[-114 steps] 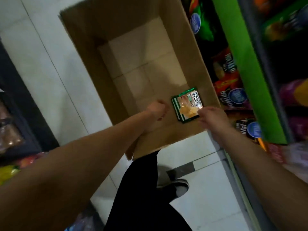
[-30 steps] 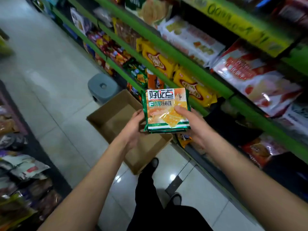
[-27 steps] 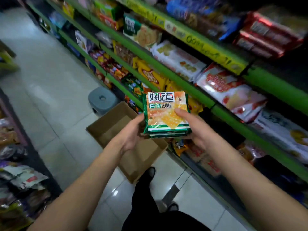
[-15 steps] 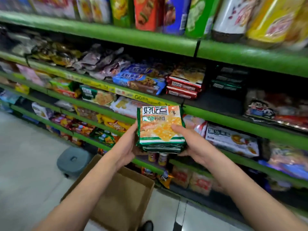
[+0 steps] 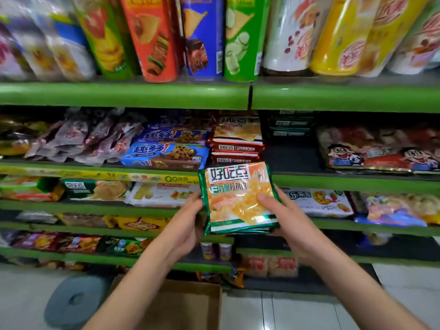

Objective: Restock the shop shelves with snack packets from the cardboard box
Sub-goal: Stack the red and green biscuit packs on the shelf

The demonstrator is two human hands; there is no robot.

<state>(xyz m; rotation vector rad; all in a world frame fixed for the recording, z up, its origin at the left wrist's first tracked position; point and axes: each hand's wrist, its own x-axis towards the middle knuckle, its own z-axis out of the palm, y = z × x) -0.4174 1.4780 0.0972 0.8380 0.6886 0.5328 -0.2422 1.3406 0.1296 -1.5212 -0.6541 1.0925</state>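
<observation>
A small stack of green-edged orange snack packets [image 5: 234, 198] is held up in front of the green shop shelves [image 5: 123, 94]. My left hand [image 5: 188, 222] grips the stack's left edge from the side and underneath. My right hand [image 5: 283, 217] holds the right side, thumb pressed on the top packet's face. Behind the stack, matching green packets [image 5: 289, 129] lie piled deep in a dark shelf bay, next to red packets [image 5: 237, 144] of the same brand. The cardboard box [image 5: 185, 306] stands open on the floor below my arms.
Tall snack tubes [image 5: 200, 36] line the top shelf. Blue cookie packs [image 5: 166, 153] lie left of the red ones, cartoon-printed bags [image 5: 381, 153] to the right. A grey round stool [image 5: 76, 301] sits on the tiled floor left of the box.
Both hands lifted the packet stack out of the box and raised it to the middle shelf level. My view swung up from the floor to face the shelves.
</observation>
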